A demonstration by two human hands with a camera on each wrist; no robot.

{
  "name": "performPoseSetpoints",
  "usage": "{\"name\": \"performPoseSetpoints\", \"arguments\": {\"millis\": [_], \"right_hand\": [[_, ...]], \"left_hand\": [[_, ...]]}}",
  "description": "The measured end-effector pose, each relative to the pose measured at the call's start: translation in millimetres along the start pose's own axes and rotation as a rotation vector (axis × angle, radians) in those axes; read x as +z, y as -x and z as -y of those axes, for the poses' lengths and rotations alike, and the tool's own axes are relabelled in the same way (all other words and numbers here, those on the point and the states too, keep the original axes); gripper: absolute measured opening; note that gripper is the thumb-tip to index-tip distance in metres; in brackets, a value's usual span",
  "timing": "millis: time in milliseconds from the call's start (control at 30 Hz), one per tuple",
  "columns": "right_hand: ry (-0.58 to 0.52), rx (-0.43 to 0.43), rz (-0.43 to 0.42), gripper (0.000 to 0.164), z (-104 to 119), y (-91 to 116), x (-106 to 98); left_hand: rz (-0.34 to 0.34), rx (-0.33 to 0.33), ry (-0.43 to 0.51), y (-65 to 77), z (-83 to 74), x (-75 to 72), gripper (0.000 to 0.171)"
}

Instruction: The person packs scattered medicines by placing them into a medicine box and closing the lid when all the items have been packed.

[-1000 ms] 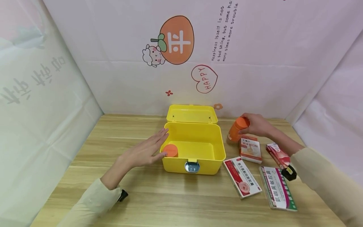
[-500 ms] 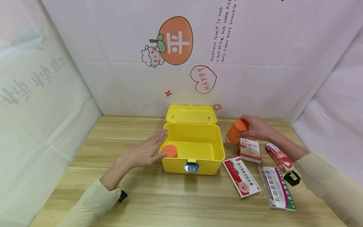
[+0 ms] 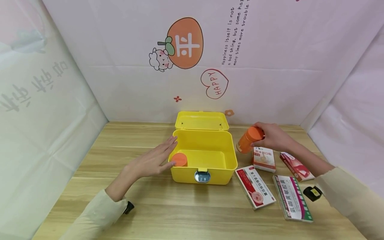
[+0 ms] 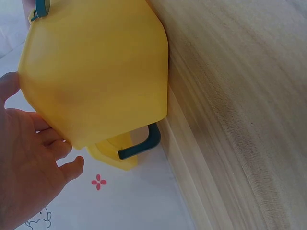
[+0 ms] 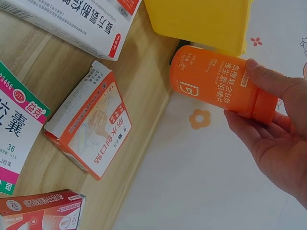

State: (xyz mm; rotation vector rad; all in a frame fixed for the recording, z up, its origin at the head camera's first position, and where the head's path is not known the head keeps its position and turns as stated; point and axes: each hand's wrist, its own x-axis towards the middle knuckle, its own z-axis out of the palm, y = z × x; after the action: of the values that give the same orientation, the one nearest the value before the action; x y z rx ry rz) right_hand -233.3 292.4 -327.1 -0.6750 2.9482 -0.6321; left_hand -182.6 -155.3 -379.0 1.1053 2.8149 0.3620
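Beyond a green-and-white box (image 3: 292,198) and a red-and-white box (image 3: 255,187) on the table (image 3: 180,213), the left hand (image 3: 153,160) touches the left rim of the yellow case (image 3: 183,175) with extended fingers, and farther off the right hand (image 3: 274,136) grips a tilted orange bottle (image 3: 247,141) just right of the case.

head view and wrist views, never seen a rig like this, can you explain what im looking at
There's no machine: a person works with two bare hands. The head picture looks forward and down from a head-worn camera; a camera on each wrist takes the others. On the wooden table stands an open yellow box, with something orange-topped inside. To its right lie a red-striped carton, orange-edged carton, green-edged carton and pinkish-red carton. The right hand holds a tilted orange bottle; the left hand is at the box's left edge.
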Motion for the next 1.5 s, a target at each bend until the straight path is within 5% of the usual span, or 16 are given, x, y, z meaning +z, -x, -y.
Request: {"name": "performPoseSetpoints", "arguments": {"millis": [1500], "right_hand": [[-0.039, -0.011, -0.042, 0.055, 38.2, 27.0, -26.2]], "left_hand": [[-0.017, 0.002, -0.007, 0.4, 1.2, 2.0, 0.078]]}}
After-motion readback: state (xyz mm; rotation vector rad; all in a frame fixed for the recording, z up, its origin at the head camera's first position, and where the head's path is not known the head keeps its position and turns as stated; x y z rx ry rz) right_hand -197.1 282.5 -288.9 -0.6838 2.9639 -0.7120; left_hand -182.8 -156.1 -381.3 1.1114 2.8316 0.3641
